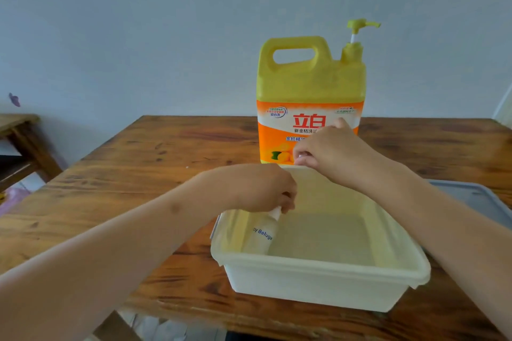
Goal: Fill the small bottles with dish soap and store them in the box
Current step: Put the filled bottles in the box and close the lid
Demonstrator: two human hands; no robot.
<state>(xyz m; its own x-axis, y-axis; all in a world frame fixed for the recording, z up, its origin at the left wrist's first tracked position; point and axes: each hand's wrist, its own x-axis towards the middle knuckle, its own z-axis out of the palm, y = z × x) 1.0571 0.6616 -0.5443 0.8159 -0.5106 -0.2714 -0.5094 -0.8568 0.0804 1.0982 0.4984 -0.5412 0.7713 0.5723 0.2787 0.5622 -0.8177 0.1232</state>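
storing: my left hand (260, 188) pinches a small bottle (261, 235) inside the box (318, 263). my right hand (329, 149) clutches something white (300, 158) at the box's far rim. next, release gently.

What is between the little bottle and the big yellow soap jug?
In the head view: the left hand gripping the little bottle by its cap, then the far rim of the box, then the soap jug.
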